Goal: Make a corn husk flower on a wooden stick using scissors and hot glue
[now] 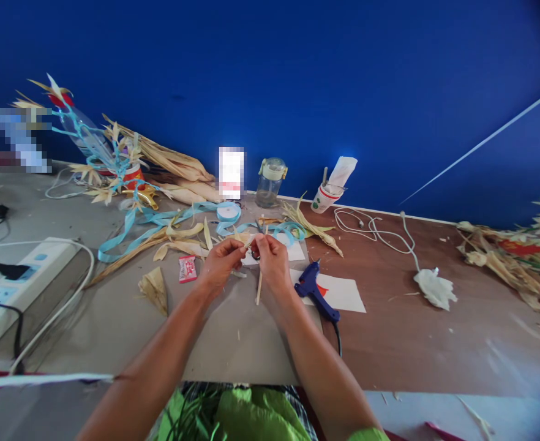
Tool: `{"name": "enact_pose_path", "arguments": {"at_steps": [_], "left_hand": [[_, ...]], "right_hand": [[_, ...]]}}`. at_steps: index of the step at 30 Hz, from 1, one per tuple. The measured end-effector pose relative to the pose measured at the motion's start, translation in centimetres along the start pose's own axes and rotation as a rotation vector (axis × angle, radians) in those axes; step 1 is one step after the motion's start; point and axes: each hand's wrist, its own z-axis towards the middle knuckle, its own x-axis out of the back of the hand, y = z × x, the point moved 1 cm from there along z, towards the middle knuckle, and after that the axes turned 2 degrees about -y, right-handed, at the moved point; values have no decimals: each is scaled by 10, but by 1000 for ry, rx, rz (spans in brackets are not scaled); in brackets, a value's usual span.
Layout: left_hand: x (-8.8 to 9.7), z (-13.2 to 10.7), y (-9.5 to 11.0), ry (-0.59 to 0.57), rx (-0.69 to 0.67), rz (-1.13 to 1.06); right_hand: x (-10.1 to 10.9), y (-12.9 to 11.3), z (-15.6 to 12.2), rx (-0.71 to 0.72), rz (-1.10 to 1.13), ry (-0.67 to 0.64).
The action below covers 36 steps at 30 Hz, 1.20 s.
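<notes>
Close together over the middle of the table, my left hand [224, 262] and my right hand [273, 262] meet at the fingertips. The left thumb and fingers pinch a small pale strip of corn husk [247, 242]. My right fingers are closed at the other end of it. A thin wooden stick [259, 289] runs beneath the right hand; I cannot tell if it is gripped too. Dark scissors show partly behind the fingers. Right of my right hand lies a blue glue gun [316, 291] on white paper [346, 294]. A pink candy wrapper [187, 269] is left of my left hand.
Light-blue ribbon [148, 217] and dried husks [180, 248] spread behind the hands. A glass bottle [270, 184], a lit screen [231, 171] and a paper cup [326, 199] stand by the blue wall. A power strip [22, 294] and cables lie left; crumpled tissue [435, 288] lies right.
</notes>
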Motion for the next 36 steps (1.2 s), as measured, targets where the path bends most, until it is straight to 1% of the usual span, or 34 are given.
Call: {"name": "enact_pose_path", "arguments": {"at_steps": [5,9,13,16,21,28,32,36], "left_hand": [[0,0,1,14,17,-49],[-1,-2,4,-19,53,-114],[-1,-3,5,-46,112,-155],[-1,-2,5,-49,131,-165],[-1,-2,4,-37,126,-188],[-2,-5,7,-120,176,-217],[-3,-5,9,-143,160,-206],[-4,-4,8,-155,141,-200]], "right_hand": [[3,-1,1,-65,156,58],[2,4,2,-134,241,-8],[-3,10,1,-157,243,-86],[-6,12,1,-142,230,-135],[-6,11,1,-124,236,-128],[1,4,2,-128,276,-273],[1,5,1,-25,155,-292],[-2,7,-2,55,88,-255]]}}
